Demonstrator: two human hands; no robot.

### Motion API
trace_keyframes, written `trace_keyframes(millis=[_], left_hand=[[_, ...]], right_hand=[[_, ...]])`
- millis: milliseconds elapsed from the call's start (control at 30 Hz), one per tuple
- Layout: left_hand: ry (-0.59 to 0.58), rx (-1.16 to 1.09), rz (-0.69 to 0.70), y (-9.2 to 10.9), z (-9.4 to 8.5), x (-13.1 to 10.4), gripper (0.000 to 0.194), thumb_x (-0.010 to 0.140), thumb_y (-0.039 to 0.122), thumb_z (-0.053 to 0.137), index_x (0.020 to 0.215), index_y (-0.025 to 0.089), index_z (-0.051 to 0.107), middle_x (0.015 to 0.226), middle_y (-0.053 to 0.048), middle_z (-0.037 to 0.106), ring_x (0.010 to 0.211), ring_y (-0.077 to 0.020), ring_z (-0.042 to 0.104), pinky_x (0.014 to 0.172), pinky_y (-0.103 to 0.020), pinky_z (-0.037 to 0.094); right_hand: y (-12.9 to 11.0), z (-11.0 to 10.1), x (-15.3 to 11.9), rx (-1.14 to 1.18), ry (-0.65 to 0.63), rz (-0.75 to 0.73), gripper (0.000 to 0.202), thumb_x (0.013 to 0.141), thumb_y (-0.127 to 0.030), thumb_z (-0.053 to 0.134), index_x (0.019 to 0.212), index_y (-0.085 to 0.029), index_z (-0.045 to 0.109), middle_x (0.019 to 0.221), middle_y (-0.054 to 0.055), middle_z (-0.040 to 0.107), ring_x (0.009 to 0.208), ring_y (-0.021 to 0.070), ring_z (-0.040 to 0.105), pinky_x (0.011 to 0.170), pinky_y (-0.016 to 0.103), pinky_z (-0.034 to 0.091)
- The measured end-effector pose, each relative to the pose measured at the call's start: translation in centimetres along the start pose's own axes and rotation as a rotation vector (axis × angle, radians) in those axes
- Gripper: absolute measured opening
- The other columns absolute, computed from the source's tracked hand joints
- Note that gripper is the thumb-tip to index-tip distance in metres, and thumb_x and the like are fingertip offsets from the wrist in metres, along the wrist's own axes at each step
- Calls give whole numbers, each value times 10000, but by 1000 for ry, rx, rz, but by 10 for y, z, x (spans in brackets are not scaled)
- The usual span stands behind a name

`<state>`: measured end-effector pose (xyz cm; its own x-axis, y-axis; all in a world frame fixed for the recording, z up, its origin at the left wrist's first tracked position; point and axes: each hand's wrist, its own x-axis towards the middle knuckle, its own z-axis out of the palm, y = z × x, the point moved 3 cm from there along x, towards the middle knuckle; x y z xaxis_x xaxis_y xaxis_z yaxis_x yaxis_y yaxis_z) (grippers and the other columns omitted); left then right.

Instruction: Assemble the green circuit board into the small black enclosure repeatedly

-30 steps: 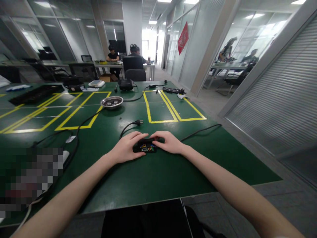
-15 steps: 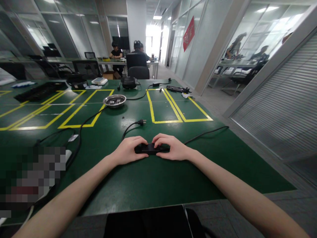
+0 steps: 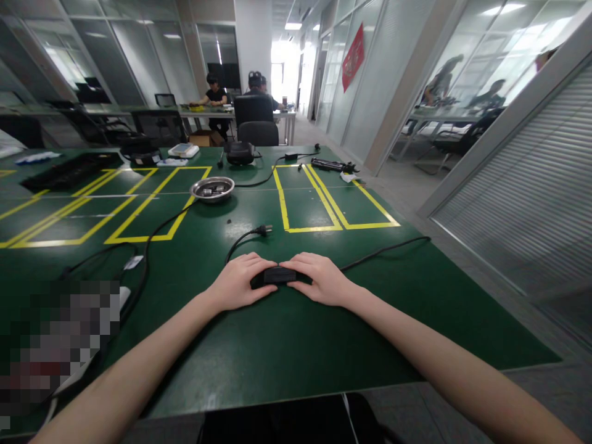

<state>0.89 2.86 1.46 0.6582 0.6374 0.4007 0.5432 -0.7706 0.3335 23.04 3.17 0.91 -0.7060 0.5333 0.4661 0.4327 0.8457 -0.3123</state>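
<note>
A small black box-shaped adapter (image 3: 280,275) lies on the green table (image 3: 259,351) near its front middle. My left hand (image 3: 240,280) grips its left end, thumb on the near side and fingers on the far side. Around the right end, my right hand (image 3: 320,277) holds it the same way. Just beyond my left hand a black cable ends in a plug (image 3: 263,230). Another black cable (image 3: 383,250) runs from behind my right hand toward the right.
Beyond the hands stand a metal bowl (image 3: 213,189) with small parts, a black case (image 3: 239,153) and a black part (image 3: 333,165). A black tray (image 3: 71,171) lies far left. People sit at a table behind.
The fingers of my right hand have moved from on top of the adapter to its far side. The adapter's upper face now shows more, and it appears slightly turned.
</note>
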Motion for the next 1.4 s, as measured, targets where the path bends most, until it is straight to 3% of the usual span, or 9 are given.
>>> trace_keyframes(millis=[167, 400, 600, 767, 867, 967, 1233, 1400], left_hand=[[21, 20, 43, 1, 2, -3, 315, 984, 387, 643, 1215, 184, 713, 1002, -99, 775, 933, -244, 709, 840, -374, 569], [-25, 34, 21, 8, 3, -3, 321, 991, 404, 629, 1220, 191, 699, 1099, -114, 779, 980, -266, 714, 872, -414, 557], [-41, 3, 5, 14, 6, -1, 440, 938, 474, 680, 1266, 181, 667, 1141, -126, 760, 1013, -288, 688, 892, -438, 552], [-91, -63, -130, 16, 4, -1, 357, 1037, 461, 516, 1164, 177, 692, 1056, -106, 743, 950, -252, 669, 858, -382, 537], [-168, -109, -230, 17, 4, -3, 339, 1059, 450, 486, 1092, 196, 708, 923, -60, 737, 860, -225, 674, 788, -331, 527], [-202, -170, -282, 18, 3, -5, 323, 1058, 454, 499, 1094, 213, 711, 931, -42, 745, 868, -217, 680, 809, -320, 533], [-182, -392, -408, 16, 0, -8, 296, 1021, 427, 577, 1207, 237, 708, 1158, -45, 768, 1035, -231, 700, 928, -354, 555], [-95, -432, -390, 16, -1, -5, 255, 956, 373, 664, 1147, 216, 728, 1102, -61, 773, 992, -231, 697, 918, -367, 555]], right_hand=[[-3, -1, -1, -13, 42, -67, 297, 970, -266, 667, 1244, -153, 683, 1024, 121, 751, 936, 250, 678, 830, 398, 581], [-9, -1, -1, -2, 126, -112, 246, 945, -250, 676, 1181, -183, 689, 1157, 132, 742, 1037, 254, 685, 895, 422, 599], [-16, -2, -4, -33, 144, -188, 229, 924, -175, 625, 1148, -163, 670, 1145, 141, 744, 1101, 265, 675, 924, 436, 611], [-21, -2, -8, -156, 74, -324, 300, 959, -136, 565, 1249, -141, 640, 1262, 167, 729, 1243, 272, 648, 1005, 455, 590], [-23, -5, -7, -193, 80, -339, 277, 1003, -132, 504, 1235, -152, 654, 1269, 160, 738, 1193, 244, 687, 948, 409, 612], [-27, -7, -6, -201, 91, -330, 275, 1027, -146, 463, 1192, -163, 683, 1211, 146, 766, 1101, 226, 725, 885, 381, 628], [-31, -9, -7, -242, 130, -336, 211, 1032, -139, 517, 1062, -158, 724, 1140, 120, 791, 1023, 218, 744, 787, 331, 620], [-22, -5, -8, -229, 37, -290, 308, 1044, -157, 461, 1239, -184, 698, 1237, 136, 756, 1049, 214, 723, 806, 328, 615]])
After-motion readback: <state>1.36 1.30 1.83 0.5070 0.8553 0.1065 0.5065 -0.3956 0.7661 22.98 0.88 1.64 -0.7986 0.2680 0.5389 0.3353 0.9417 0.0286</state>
